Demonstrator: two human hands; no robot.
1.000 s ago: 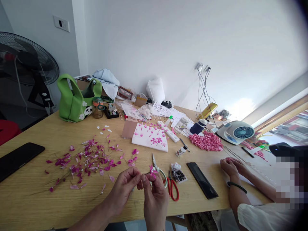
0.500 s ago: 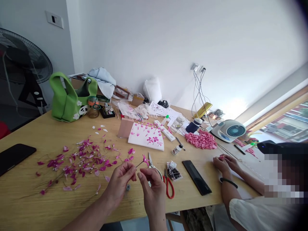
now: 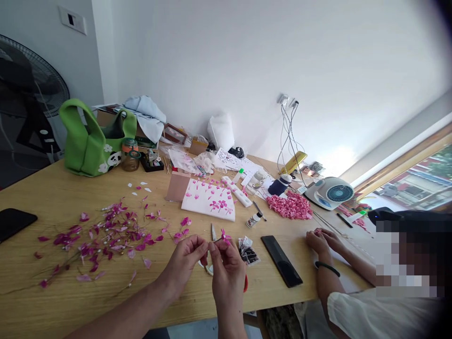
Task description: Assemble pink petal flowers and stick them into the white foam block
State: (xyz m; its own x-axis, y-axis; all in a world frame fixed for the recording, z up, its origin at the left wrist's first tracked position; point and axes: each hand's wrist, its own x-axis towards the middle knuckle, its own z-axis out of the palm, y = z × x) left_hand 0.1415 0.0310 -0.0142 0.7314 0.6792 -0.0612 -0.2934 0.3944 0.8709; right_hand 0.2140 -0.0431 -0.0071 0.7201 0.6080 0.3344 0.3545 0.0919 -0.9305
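Note:
A small magenta flower [image 3: 225,237] on a thin dark stem stands out just above the fingers of my right hand [image 3: 228,270]. My left hand [image 3: 185,259] meets it from the left, thumb and forefinger pinched at the stem, and the fingertips of both hands come together there. The stem's lower end is hidden in the fingers. Beneath my hands lies a pair of scissors [image 3: 213,231] with pale handles, partly covered. Red-handled scissors [image 3: 246,283] show only a bit of handle beside my right hand. Loose magenta petals and stems [image 3: 113,230] lie spread to the left.
A white board with pink flowers [image 3: 208,200] lies ahead. To the right are a small bottle [image 3: 253,220], a black phone [image 3: 281,261], plastic packets [image 3: 249,250] and a pink heap [image 3: 289,205]. Another person's hands [image 3: 321,240] work at the right. A green bag [image 3: 84,150] stands back left.
My hands have drawn together, and the flower now stands over my right hand's fingers, more upright. The red-handled scissors have become mostly covered. The whole view has shifted slightly.

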